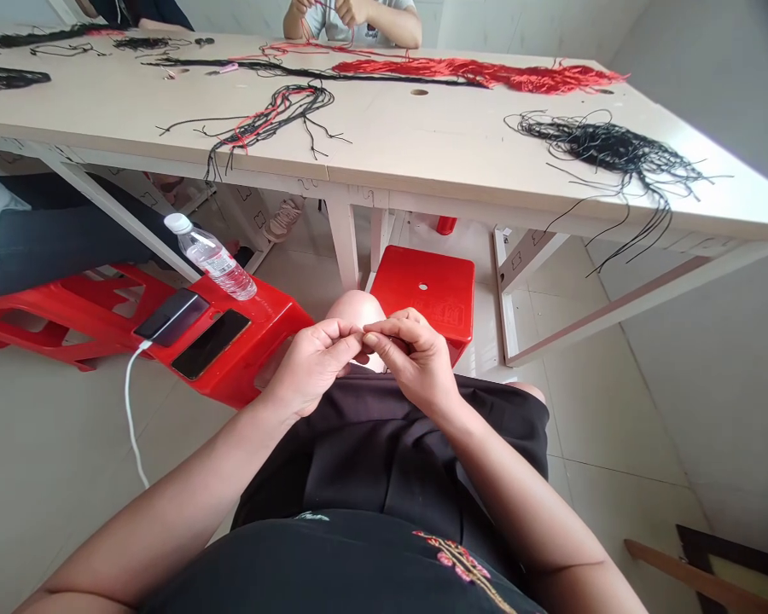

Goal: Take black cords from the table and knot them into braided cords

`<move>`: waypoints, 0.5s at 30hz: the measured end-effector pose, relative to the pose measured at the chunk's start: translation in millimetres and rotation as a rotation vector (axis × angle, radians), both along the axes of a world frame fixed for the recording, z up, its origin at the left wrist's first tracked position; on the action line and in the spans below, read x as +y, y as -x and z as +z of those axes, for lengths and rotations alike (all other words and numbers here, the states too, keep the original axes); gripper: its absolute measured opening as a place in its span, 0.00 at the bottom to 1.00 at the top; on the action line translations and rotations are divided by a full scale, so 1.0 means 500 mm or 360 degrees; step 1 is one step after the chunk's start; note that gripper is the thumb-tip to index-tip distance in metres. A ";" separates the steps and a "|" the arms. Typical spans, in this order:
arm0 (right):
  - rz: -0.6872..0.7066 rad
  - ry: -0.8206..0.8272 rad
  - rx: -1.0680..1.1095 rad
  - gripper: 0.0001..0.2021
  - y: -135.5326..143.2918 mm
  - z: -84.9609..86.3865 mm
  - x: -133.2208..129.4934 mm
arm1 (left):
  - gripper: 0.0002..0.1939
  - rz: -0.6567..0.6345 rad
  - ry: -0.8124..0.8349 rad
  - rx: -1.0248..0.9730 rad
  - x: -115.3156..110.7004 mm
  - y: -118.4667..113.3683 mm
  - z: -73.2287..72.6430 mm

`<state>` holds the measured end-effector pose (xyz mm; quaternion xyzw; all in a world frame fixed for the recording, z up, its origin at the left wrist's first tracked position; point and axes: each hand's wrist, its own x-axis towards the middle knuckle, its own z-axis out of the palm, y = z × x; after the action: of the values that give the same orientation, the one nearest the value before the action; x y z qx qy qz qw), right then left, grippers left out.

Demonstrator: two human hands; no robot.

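My left hand (pixel 323 354) and my right hand (pixel 416 354) meet above my lap, over the dark skirt (pixel 384 443). Thumb and forefinger of each are pinched, and the fingertips of the two hands touch. Whatever lies between them is too small and too hidden to name. On the table in front lie a bundle of black and red cords (pixel 269 119) and a tangled heap of black cords (pixel 605 145), some ends hanging over the edge.
Beyond my knees stands a red stool (pixel 422 290). Another red stool (pixel 269 311) at left bears a water bottle (pixel 221 264) and two phones, one with a white cable (pixel 128 409). Red cords (pixel 486 72) lie across the table (pixel 422 128). A co-worker (pixel 352 21) handles red cord opposite.
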<state>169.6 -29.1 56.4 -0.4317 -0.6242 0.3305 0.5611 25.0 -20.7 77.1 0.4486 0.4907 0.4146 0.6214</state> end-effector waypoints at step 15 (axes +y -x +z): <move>0.0207 0.0254 0.0310 0.04 0.003 0.003 0.002 | 0.05 -0.0176 0.0423 -0.0339 0.007 0.014 0.024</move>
<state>168.3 -27.9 58.0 -0.3995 -0.5652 0.4550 0.5603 18.2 -17.5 88.9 0.3422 0.4472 0.3564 0.7456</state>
